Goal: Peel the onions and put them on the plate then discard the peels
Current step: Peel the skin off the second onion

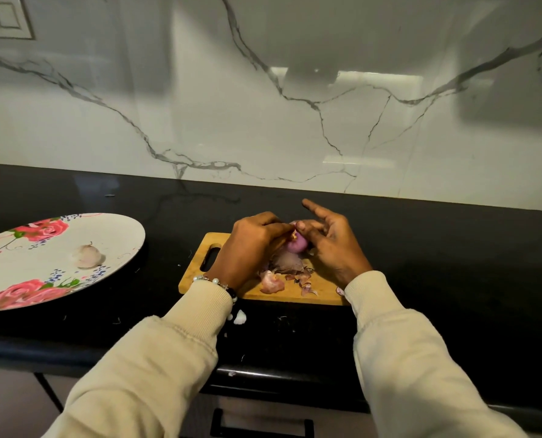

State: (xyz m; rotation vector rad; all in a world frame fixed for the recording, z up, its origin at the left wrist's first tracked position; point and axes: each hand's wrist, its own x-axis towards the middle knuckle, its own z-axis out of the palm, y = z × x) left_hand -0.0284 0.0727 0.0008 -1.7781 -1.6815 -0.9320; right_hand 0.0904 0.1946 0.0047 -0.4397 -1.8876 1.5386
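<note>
Onion (pixel 295 244) — purple, partly bared — sits just above the cutting board (pixel 321 290), held between both hands. Left hand (pixel 253 245) curls around the onion's left side, fingers closed on it, a beaded bracelet (pixel 216 282) at the wrist. Right hand (pixel 331 245) pinches at the onion's top with thumb and a finger, while the other fingers stay spread, 1 pointing away. Loose peels (pixel 282 273) lie on the board right below the onion. Left of the board, well apart on the black desk (pixel 452 263), a flowered plate (pixel 114 235) carries 1 peeled onion (pixel 87 256).
</note>
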